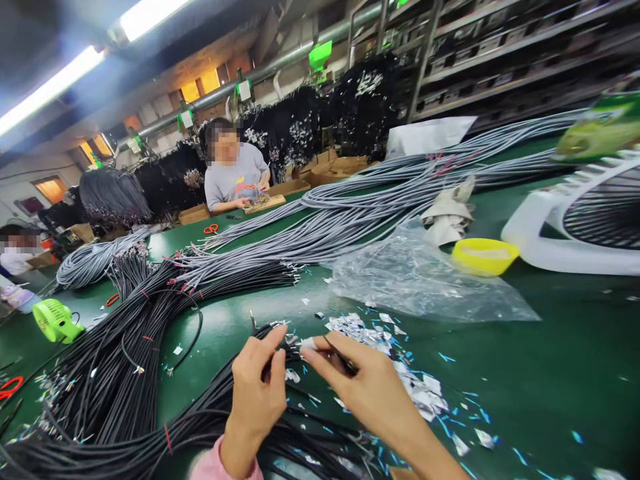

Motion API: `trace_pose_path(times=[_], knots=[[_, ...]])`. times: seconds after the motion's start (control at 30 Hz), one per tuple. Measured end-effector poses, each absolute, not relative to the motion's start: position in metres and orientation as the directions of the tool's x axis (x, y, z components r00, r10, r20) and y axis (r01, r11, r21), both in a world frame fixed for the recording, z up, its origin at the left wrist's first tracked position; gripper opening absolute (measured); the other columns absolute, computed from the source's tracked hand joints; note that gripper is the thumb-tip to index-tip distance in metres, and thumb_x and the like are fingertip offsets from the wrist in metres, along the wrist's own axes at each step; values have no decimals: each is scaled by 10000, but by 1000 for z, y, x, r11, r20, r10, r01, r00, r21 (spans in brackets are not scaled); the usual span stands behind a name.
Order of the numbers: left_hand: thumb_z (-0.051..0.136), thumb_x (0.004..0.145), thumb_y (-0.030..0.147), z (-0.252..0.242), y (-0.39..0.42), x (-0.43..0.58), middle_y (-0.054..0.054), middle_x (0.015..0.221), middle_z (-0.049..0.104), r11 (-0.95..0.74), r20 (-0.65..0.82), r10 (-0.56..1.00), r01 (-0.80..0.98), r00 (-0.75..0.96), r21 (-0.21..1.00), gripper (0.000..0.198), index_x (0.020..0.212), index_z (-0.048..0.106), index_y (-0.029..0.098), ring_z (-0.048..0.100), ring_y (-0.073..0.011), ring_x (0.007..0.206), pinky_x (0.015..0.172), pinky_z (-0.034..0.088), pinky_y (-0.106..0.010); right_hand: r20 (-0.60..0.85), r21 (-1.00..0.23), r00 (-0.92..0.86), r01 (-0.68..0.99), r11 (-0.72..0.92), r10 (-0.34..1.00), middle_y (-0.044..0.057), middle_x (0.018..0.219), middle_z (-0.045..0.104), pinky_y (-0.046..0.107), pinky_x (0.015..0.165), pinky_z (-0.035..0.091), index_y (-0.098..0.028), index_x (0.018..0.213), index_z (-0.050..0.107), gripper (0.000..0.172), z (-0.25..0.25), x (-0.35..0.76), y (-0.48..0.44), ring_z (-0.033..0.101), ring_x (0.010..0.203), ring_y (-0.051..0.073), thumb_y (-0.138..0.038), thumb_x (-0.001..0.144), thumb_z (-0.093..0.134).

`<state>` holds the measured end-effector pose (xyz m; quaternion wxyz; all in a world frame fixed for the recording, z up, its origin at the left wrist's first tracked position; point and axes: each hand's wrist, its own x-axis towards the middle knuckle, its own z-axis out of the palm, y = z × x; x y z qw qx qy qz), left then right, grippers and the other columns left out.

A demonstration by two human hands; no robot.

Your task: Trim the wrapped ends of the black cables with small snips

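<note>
My left hand (257,390) is pinched on the end of a black cable (273,369) low in the middle of the head view. My right hand (357,387) is close beside it, its thumb and fingers pinched on the cable's tip, where a small silvery piece (306,345) shows. Both hands hover over a large bundle of black cables (120,373) lying on the green table (550,373). A heap of silver foil scraps (400,363) lies just right of my hands.
Long grey cable bundles (350,220) cross the table. A clear plastic bag (415,280), a yellow bowl (484,256), a white fan (575,220), a green handheld fan (56,321) and orange scissors (211,229) lie around. A person in a grey shirt (233,177) works opposite.
</note>
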<state>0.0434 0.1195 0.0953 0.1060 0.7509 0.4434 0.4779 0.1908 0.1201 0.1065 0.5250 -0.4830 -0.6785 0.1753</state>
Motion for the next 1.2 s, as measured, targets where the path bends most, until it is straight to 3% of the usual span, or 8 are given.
trace_pose_path(times=[0.13,0.23,0.33,0.5,0.83,1.07,1.13,1.2], knots=[[431,907,179,95,117,47,-57,682,614,-634,707,675,656,211,409,279,1071,654,144,554,-137,553,516,455,-227,543,-753,2,443,486,840,3,518,570,239,410,427,-203,636,595,428,105,188,117,530,432,147,-503,885,419],[506,870,183,97,115,49,-52,643,622,-575,718,690,670,88,470,194,833,688,128,559,-138,545,513,455,-227,499,-767,27,478,427,866,16,591,644,253,452,496,-182,908,643,407,103,189,115,611,482,170,-531,859,439],[561,828,174,101,113,48,-23,585,605,-529,686,728,626,-13,573,160,713,669,145,536,-127,506,467,428,-207,533,-712,26,552,433,846,74,812,714,285,540,545,-169,1079,619,419,101,190,114,690,649,205,-461,899,379],[584,805,181,103,111,47,-16,583,598,-501,629,776,561,-46,659,142,693,667,153,532,-127,510,455,415,-203,605,-617,-51,600,509,794,107,824,741,317,606,571,-165,963,713,460,98,189,112,709,748,244,-424,939,334],[599,783,180,103,109,49,-17,594,599,-490,606,792,521,-69,699,122,686,668,154,531,-131,545,506,414,-216,580,-699,-43,486,524,814,74,740,741,243,534,548,-159,862,746,400,100,188,113,695,609,183,-362,918,406],[490,842,328,106,114,49,26,492,475,-199,194,980,245,44,949,321,615,607,133,369,-60,338,343,269,-181,559,-727,18,493,479,829,76,708,741,291,588,556,-168,798,756,350,99,191,113,693,603,211,-342,866,460],[521,822,323,106,113,49,37,481,466,-183,180,983,213,31,960,281,631,602,133,388,-63,337,352,300,-180,517,-786,81,441,434,852,76,726,743,291,581,552,-170,777,751,316,100,192,114,688,611,215,-362,830,505],[574,785,256,105,111,51,16,539,520,-256,275,961,283,-29,924,192,635,608,141,475,-93,428,419,367,-192,454,-850,124,357,388,882,57,659,720,269,511,530,-172,738,738,283,102,191,114,654,547,199,-389,780,563]])
